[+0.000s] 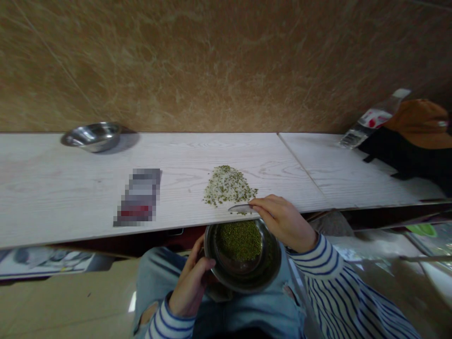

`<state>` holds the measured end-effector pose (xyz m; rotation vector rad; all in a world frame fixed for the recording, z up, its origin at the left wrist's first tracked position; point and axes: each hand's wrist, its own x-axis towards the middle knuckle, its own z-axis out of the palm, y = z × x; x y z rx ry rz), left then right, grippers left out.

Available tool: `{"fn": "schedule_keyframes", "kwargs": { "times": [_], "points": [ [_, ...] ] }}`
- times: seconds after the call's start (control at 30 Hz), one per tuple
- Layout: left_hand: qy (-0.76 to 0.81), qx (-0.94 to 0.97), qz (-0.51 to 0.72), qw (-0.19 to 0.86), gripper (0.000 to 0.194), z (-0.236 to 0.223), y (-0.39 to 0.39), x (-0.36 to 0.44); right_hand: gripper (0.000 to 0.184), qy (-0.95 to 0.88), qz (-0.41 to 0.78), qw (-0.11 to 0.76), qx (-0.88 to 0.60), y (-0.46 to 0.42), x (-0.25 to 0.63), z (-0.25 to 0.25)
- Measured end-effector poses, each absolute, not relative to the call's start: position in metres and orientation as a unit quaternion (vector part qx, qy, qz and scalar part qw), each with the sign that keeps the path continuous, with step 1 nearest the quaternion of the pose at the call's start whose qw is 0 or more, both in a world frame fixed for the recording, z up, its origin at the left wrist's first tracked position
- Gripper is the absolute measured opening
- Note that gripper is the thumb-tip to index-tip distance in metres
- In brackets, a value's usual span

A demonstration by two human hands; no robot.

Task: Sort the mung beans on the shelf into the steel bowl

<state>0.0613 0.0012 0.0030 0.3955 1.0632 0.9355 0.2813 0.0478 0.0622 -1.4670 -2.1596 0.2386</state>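
My left hand [192, 278] grips the left rim of a metal bowl [271, 270], thumb over the edge. The bowl is tilted just below the table's front edge, above my lap, and holds many small green beans [242, 240], which look like mung beans. My right hand [284, 221] pinches what looks like a metal spoon [240, 208], its tip pointing left low over the tabletop. A few green beans lie beside the spoon. Just beyond it spreads a mixed pile of white grains and green beans [229, 186], the grains resembling rice.
Another metal bowl [95, 136] stands at the back left by the wall. A pixelated flat rectangular thing [138, 197] lies left of the pile on the whitish table [176, 169]. At the right, a clear plastic bottle [374, 117] leans against a black and brown cloth item [416, 136].
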Motion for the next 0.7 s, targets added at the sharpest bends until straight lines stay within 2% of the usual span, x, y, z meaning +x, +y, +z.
{"fn": "schedule_keyframes", "kwargs": {
  "times": [0.3,0.53,0.7],
  "points": [
    [0.476,0.179,0.413,0.755,0.067,0.001,0.005,0.068,0.024,-0.820,0.094,0.229,-0.516,0.027,0.278,0.071],
    [0.479,0.147,0.434,0.749,0.068,-0.011,0.002,0.065,0.021,-0.767,0.027,0.254,-0.589,0.010,0.305,0.066],
    [0.477,0.171,0.439,0.742,0.065,-0.015,-0.004,0.067,0.021,-0.771,0.009,0.252,-0.585,0.011,0.314,0.066]
  ]
}}
